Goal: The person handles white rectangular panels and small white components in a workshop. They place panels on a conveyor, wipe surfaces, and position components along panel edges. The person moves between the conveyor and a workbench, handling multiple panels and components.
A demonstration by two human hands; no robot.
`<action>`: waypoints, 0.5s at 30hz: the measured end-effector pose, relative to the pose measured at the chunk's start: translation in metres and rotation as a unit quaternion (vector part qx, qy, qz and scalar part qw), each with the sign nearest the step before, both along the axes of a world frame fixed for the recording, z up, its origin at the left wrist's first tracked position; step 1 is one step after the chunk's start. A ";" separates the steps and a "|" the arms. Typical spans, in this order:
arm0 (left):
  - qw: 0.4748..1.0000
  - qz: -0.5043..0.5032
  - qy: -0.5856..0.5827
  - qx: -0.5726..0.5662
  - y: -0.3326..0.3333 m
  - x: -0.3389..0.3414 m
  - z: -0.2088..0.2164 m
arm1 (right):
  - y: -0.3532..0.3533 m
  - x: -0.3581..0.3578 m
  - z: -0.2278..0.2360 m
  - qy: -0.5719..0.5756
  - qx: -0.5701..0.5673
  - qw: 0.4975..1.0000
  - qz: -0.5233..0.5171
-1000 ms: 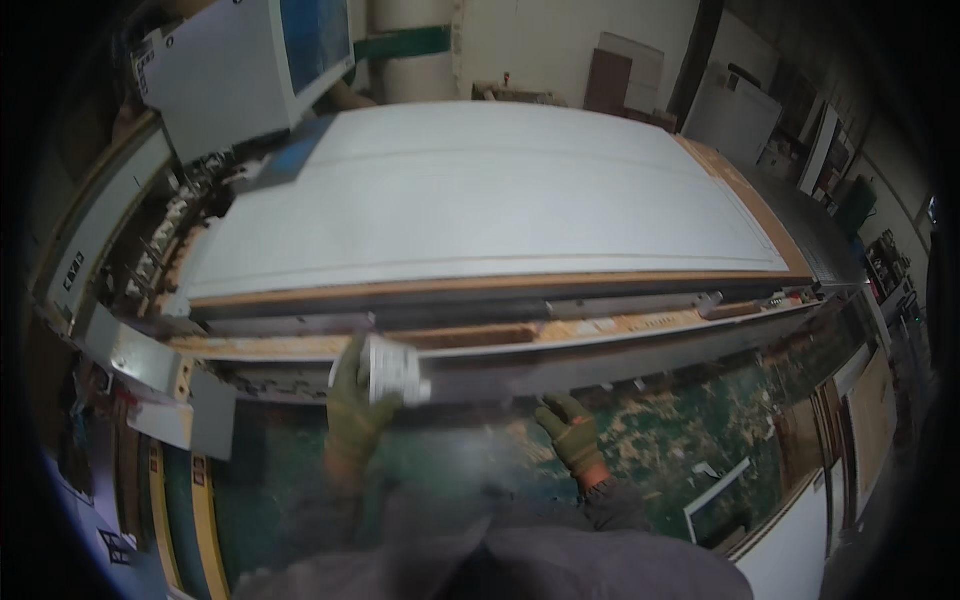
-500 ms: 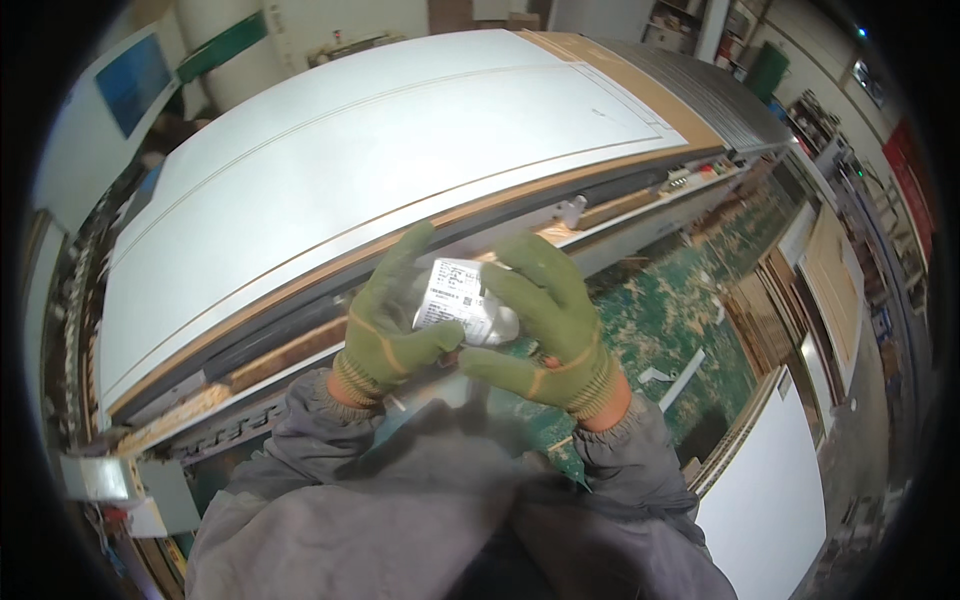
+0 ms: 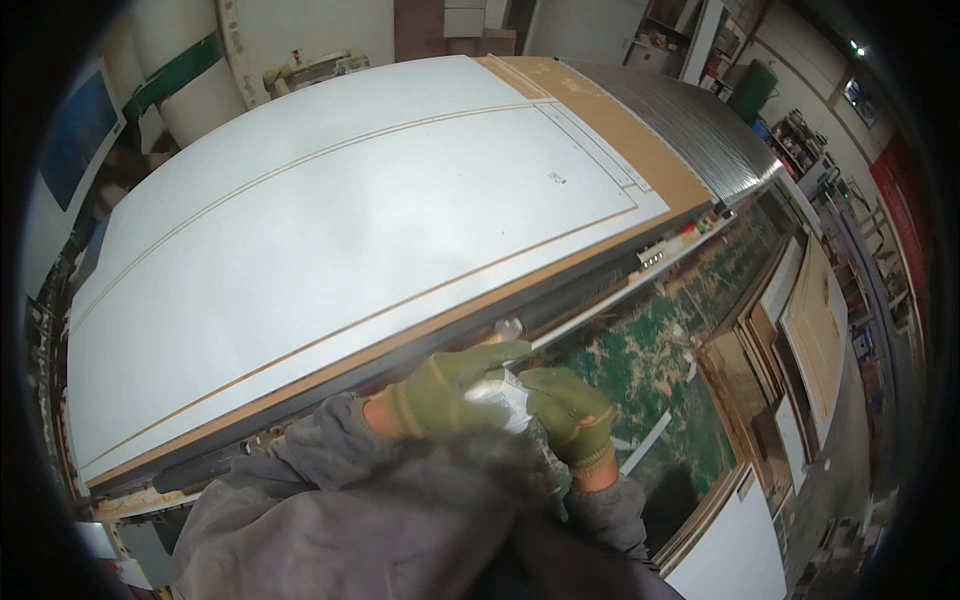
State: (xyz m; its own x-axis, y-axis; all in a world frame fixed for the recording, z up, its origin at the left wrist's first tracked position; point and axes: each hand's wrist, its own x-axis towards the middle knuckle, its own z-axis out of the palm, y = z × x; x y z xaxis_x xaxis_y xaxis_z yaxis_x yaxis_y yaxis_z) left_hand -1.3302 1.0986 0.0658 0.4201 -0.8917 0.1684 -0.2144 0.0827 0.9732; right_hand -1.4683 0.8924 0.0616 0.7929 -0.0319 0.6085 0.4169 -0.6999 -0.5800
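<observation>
Currently, both gloved hands meet around a small white object at lower centre of the frame. Left hand [image 3: 440,390]: olive glove, fingers closed narrowly over the left side of the white object [image 3: 508,400]. Right hand [image 3: 572,415]: fingers bent at the object's right edge; cannot tell whether they grip it or only touch it. Grey sleeves [image 3: 330,440] run to both wrists.

Large white board [image 3: 330,240] lies flat across centre and left of the frame, grooves cut along its upper and lower edges; brown board [image 3: 650,150] shows under its right end. Ribbed metal cover [image 3: 680,100] at upper right, just beyond it. Green floor [image 3: 655,355], right of centre, carries sawdust and a pale strip [image 3: 646,444]. Upright boards [image 3: 815,320] lean at right; white panel [image 3: 735,550] at lower right. Green band [image 3: 175,72] around a pale cylinder, upper left.
</observation>
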 end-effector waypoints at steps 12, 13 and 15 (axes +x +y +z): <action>0.799 0.590 0.096 -0.063 -0.091 0.234 -0.138 | -0.267 0.218 -0.102 -0.074 -0.159 0.980 -0.094; 0.746 0.640 0.153 -0.101 -0.095 0.247 -0.147 | -0.281 0.245 -0.102 -0.016 -0.073 0.995 -0.069; 0.707 0.695 0.092 -0.088 -0.110 0.255 -0.165 | -0.300 0.306 -0.097 0.028 0.092 0.995 -0.003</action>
State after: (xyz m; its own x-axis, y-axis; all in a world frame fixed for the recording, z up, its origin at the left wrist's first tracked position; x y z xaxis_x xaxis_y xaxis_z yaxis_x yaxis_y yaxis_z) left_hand -1.0747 0.9890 -0.0993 0.8997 0.4331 0.0539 -0.0786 0.0391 0.9961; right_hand -1.1626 0.5923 -0.0352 0.8252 -0.1436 0.5463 0.3760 -0.5820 -0.7210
